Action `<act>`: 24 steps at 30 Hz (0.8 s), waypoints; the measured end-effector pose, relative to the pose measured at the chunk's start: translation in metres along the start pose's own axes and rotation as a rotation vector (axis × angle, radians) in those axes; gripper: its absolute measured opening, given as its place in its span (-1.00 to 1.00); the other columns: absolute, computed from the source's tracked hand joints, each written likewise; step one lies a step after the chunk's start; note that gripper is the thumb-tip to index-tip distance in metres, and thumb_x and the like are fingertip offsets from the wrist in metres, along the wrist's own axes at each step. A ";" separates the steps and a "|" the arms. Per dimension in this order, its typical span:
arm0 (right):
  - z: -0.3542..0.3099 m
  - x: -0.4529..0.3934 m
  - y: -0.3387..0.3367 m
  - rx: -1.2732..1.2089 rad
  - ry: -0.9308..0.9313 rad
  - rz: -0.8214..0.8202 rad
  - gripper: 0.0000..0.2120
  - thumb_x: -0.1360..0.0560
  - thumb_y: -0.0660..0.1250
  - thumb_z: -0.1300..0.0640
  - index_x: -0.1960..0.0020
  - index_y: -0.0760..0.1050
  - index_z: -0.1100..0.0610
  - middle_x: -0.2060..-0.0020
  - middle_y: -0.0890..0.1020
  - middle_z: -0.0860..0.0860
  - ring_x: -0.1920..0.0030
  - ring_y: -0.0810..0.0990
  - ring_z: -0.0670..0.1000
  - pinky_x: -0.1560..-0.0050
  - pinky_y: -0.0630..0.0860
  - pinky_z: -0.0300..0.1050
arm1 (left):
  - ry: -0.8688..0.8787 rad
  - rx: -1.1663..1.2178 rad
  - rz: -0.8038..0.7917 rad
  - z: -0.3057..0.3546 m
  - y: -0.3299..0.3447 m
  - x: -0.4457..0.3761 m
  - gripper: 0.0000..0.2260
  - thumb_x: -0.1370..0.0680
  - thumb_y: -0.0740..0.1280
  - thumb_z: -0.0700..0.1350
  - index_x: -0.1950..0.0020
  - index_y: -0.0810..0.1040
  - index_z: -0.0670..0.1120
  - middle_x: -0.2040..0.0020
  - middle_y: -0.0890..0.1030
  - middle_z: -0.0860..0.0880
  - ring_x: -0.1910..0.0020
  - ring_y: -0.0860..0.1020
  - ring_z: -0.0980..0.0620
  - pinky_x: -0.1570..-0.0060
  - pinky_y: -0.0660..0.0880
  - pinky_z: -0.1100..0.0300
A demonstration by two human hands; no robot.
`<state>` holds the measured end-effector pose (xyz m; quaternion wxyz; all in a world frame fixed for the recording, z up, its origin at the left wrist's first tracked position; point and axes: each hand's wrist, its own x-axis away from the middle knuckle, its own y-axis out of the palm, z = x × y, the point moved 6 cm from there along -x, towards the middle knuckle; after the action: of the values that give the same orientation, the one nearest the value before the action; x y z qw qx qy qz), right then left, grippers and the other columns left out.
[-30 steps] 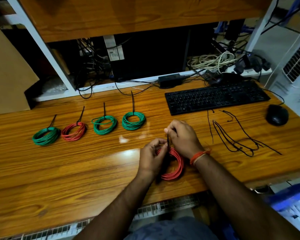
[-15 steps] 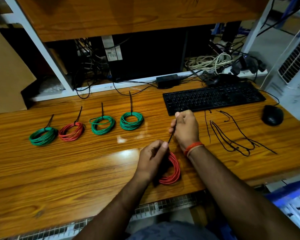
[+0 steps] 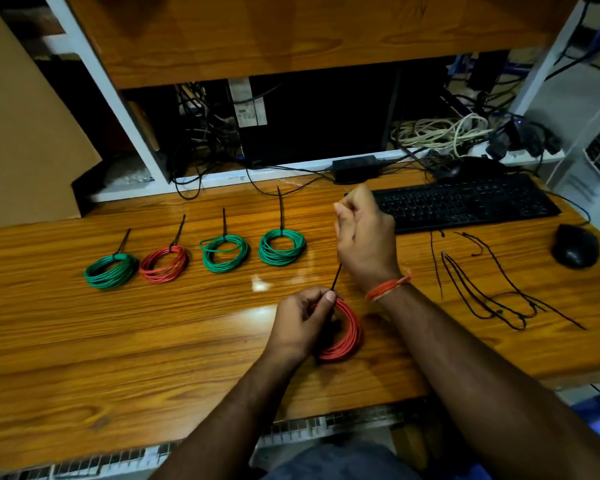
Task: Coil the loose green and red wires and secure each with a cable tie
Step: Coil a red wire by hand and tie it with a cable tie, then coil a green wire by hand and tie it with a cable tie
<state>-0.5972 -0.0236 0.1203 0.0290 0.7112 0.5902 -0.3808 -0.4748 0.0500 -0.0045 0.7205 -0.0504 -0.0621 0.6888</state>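
Writing worth reading is scarce: the white label (image 3: 249,107) on the dark box under the shelf carries print too small to make out, and the keyboard (image 3: 465,202) keys are blurred.

Your left hand (image 3: 300,323) holds the red coil (image 3: 343,337) at its near-left side, fingers (image 3: 329,296) curled round the wire and pinching the spot where the black cable tie (image 3: 336,276) leaves the bundle. Your right hand (image 3: 364,237) is closed in a fist above and beyond those fingers, over the desk (image 3: 118,341) just beside the keyboard's left edge. The tie's strap runs up from your left fingertips toward the right wrist; whether the fist has its far end cannot be told, as the strap disappears behind the hand.

Half a second ago your right hand sat lower and closer to the coil, pulling the strap; it has since risen further away, toward the keyboard. The left hand has kept its hold in the same place.

Left of your fingers lie four finished coils in a row: green (image 3: 111,271), red (image 3: 164,264), green (image 3: 225,253), green (image 3: 282,247), each with a tie tail standing out behind it. Right of your fingers, spare black ties (image 3: 492,296) lie loose, with a mouse (image 3: 575,245) beyond them.
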 end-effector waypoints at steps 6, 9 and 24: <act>-0.016 -0.008 0.034 -0.229 0.082 -0.127 -0.86 -0.70 0.22 0.17 0.00 0.43 0.20 0.35 0.60 0.02 0.39 0.59 -0.09 0.35 0.46 -0.27 | -0.002 -0.015 0.121 0.008 -0.046 0.008 -0.71 -0.69 0.31 -0.12 0.23 0.62 -0.04 0.35 0.60 0.06 0.36 0.52 0.14 0.31 0.40 0.22; -0.026 -0.001 0.067 -0.351 0.116 -0.272 -0.82 -0.68 0.27 0.01 -0.15 0.48 0.11 0.15 0.67 -0.02 0.13 0.68 -0.09 0.15 0.57 -0.18 | 0.007 0.026 0.222 0.013 -0.088 0.022 -0.75 -0.68 0.31 -0.12 0.16 0.65 -0.09 0.34 0.58 0.06 0.35 0.50 0.16 0.28 0.38 0.23; -0.135 0.080 0.279 -0.267 -0.019 -0.590 -0.94 -0.52 0.38 0.14 0.08 0.62 0.02 0.13 0.62 -0.11 0.07 0.58 -0.17 0.16 0.37 -0.44 | -0.131 -0.050 0.514 -0.009 -0.450 0.039 -0.77 -0.71 0.23 -0.12 -0.12 0.62 -0.24 0.27 0.54 0.01 0.45 0.31 0.11 0.51 0.22 0.28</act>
<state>-0.2877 0.0242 0.0557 0.0158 0.4956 0.8154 -0.2987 -0.0275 0.0686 0.0590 0.5150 -0.0376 -0.1105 0.8492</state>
